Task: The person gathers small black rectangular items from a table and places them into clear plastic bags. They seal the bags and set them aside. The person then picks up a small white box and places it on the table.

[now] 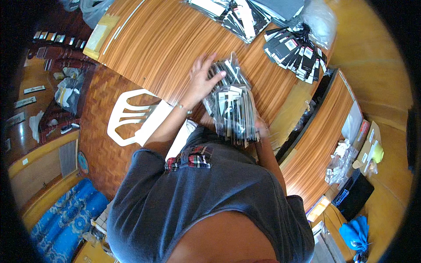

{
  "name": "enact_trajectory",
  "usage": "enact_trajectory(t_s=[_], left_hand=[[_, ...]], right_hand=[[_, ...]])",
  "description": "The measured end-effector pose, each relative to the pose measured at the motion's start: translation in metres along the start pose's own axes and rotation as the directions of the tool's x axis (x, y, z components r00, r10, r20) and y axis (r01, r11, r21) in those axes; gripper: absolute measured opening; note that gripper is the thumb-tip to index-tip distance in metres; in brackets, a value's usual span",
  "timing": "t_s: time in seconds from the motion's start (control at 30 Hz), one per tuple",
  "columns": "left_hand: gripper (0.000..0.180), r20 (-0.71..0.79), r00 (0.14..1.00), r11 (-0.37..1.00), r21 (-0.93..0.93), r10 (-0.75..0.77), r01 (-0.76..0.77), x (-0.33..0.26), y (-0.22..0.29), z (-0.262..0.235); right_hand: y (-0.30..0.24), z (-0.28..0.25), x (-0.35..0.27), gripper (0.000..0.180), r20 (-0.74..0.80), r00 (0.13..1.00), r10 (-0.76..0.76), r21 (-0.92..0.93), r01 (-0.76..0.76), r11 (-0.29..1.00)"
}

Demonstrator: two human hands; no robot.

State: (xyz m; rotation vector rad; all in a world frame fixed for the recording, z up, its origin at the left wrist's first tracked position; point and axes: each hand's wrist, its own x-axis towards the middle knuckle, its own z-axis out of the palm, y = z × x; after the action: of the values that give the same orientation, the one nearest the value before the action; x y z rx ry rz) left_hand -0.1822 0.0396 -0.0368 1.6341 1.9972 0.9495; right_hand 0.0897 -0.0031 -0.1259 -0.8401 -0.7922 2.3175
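Observation:
A clear plastic bag (232, 109) packed with black and white hang tags stands at the near edge of the wooden table, in front of my body. My left hand (201, 83) is at its upper left, fingers spread and thumb lying against the plastic. On the bag's right side is my right hand (262, 128), smeared by motion and partly hidden, so its grip cannot be made out. Farther off to the right, a fanned bundle of black hang tags (289, 48) lies on the table. Another pile of tags (245, 22) is at the far edge.
The wood-grain table (162, 48) curves around in front of me. A white plastic chair (131, 114) stands at its left. Clear plastic (320, 24) lies at the far right. On the right-hand surface are crumpled plastic packets (342, 164) and a black case (354, 195).

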Motion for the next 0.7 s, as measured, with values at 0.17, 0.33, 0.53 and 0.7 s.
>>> enact_trajectory(t_s=[0.17, 0.33, 0.53, 0.7], left_hand=[[0.048, 0.454, 0.607, 0.757, -0.37, 0.653, -0.538, -0.032, 0.092, -0.029], [0.017, 0.444, 0.566, 0.714, -0.338, 0.695, -0.613, -0.052, 0.1, -0.001], [0.01, 0.251, 0.462, 0.526, -0.4, 0.851, -0.751, -0.054, 0.11, 0.009], [0.011, 0.153, 0.433, 0.457, -0.385, 0.888, -0.802, -0.06, 0.104, 0.007]], right_hand=[[-0.026, 0.04, 0.001, 0.067, -0.104, 0.99, 0.097, 0.073, -0.089, 0.993], [-0.018, 0.023, 0.001, 0.053, -0.017, 1.0, 0.009, 0.063, -0.008, 0.998], [-0.016, 0.04, 0.0, 0.047, -0.073, 0.997, -0.013, 0.129, 0.022, 0.991], [-0.032, 0.059, -0.008, 0.043, -0.109, 0.994, -0.009, 0.265, 0.037, 0.964]])
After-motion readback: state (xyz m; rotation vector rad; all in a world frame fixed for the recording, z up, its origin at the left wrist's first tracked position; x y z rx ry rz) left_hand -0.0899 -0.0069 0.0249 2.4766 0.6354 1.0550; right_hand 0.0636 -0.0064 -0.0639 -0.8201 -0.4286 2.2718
